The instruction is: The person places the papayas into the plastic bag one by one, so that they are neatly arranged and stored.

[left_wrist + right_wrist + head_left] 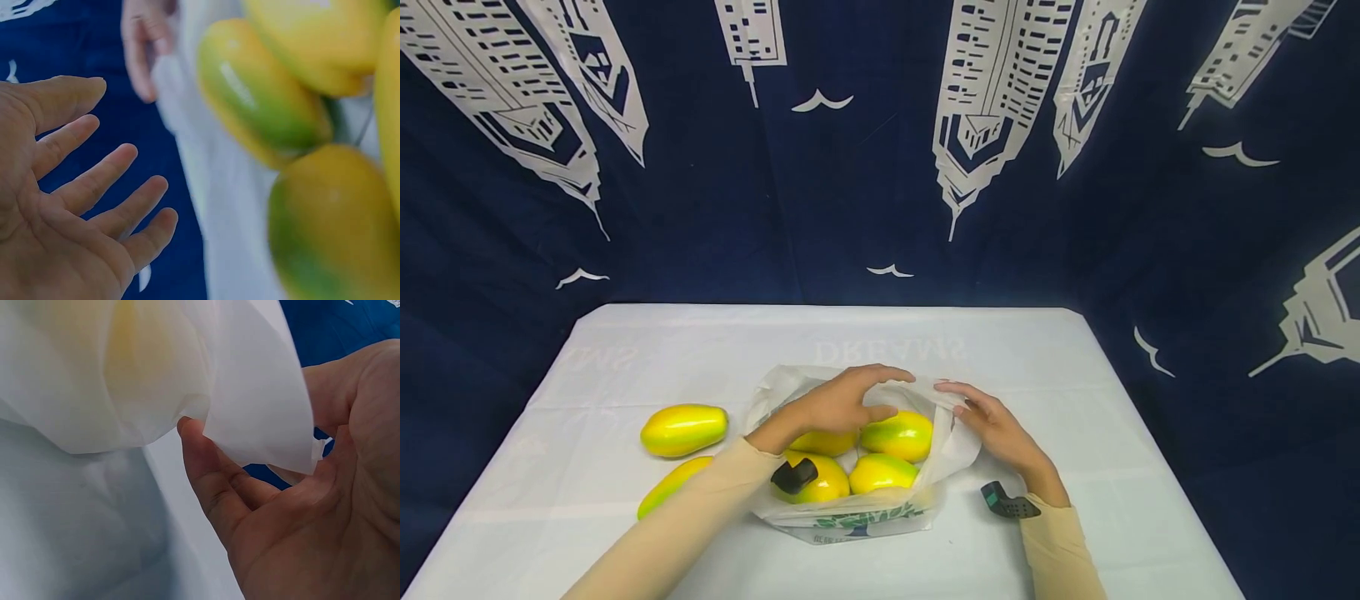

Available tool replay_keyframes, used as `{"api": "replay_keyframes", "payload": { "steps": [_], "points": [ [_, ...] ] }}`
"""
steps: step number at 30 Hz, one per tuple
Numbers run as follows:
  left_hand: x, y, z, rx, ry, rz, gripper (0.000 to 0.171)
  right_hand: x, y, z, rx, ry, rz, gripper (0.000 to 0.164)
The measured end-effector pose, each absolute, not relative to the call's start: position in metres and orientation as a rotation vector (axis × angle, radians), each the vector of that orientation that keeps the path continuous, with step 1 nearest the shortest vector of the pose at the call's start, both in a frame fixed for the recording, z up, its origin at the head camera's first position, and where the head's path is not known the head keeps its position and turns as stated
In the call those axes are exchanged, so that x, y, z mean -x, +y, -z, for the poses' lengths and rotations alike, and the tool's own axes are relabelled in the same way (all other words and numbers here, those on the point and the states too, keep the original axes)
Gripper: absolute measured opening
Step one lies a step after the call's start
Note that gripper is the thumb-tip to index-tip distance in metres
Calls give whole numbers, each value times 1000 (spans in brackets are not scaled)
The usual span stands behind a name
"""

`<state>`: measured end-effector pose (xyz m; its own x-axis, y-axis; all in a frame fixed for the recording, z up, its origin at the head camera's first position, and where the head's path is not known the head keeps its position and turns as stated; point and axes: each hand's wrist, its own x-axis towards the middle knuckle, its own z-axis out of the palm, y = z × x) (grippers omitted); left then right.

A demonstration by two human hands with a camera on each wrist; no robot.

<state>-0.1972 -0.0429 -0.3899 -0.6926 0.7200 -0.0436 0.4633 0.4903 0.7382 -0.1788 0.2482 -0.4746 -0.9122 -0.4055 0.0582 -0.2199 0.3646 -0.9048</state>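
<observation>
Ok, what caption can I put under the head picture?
Left hand over a white bag showing four yellow-green fruits, right hand at its edge, two more fruits outside.

1. Head: looks forward and down from the person's side, over the white table (1037, 375) toward the navy skyline-print cloth (857, 183); the widest view.
2. Left wrist: close past the left hand (69, 215), onto mangoes (250, 87).
3. Right wrist: close past the right hand (287, 531), facing the plastic bag (256, 381).
4. Head and left wrist share mangoes.

The left sleeve (688, 521) is hiding part of a loose fruit (672, 486), the bag (876, 506) is covering part of the right hand (300, 531), and nearby fruits (334, 219) are blurring in the left wrist view.
</observation>
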Motion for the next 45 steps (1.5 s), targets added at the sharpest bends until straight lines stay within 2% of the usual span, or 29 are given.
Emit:
{"api": "replay_keyframes", "payload": {
  "steps": [18, 30, 36, 45],
  "points": [
    [182, -123, 344, -1027, 2565, -1300, 49, 180, 249, 478, 580, 2447, 1590, 37],
    [168, -204, 327, -755, 2749, -1323, 46, 179, 248, 476, 591, 2428, 1599, 37],
    [167, -239, 336, -636, 2803, -1264, 49, 180, 248, 477, 610, 2421, 1609, 36],
    [172, -281, 371, -480, 2717, -1202, 47, 179, 246, 477, 593, 2429, 1589, 36]
  ]
}}
